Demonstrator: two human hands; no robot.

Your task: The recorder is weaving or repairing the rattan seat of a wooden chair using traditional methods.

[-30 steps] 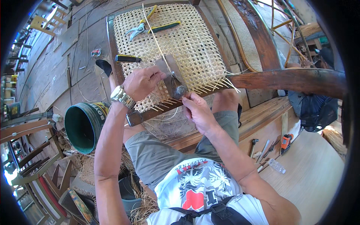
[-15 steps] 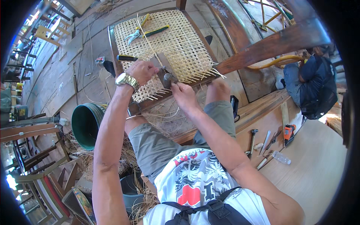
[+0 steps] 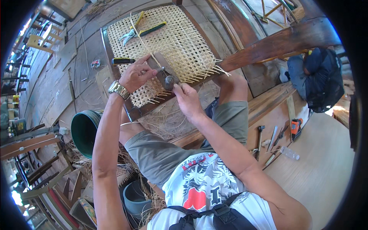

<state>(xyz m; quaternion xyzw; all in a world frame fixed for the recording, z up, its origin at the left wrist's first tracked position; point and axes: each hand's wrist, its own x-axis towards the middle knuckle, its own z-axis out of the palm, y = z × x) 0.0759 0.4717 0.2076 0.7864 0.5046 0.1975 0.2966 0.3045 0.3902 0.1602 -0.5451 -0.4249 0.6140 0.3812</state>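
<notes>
A woven cane chair seat (image 3: 188,42) in a dark wooden frame lies before me. On its near part rests a small brown flat block (image 3: 163,61) with metal pieces and a dark rounded knob (image 3: 169,80). A long cane strand (image 3: 143,40) crosses the weave to this block. My left hand (image 3: 138,74), with a wristwatch (image 3: 119,89), is closed in a pinch beside the metal pieces, its index finger along the block's edge. My right hand (image 3: 188,99) pinches just below the knob; what its fingertips hold is too small to make out.
Pruning shears (image 3: 130,35) with yellow-black handles lie on the seat, a yellow-black handled tool (image 3: 123,61) at its left edge. A green bucket (image 3: 86,132) stands left among cane scraps. Right are hand tools, an orange power tool (image 3: 295,128), a plastic bottle (image 3: 290,153) and another person (image 3: 320,78).
The view has shifted, so the seat sits farther left and higher. My left index finger now reaches out along the block. My right hand stays close below the knob.
</notes>
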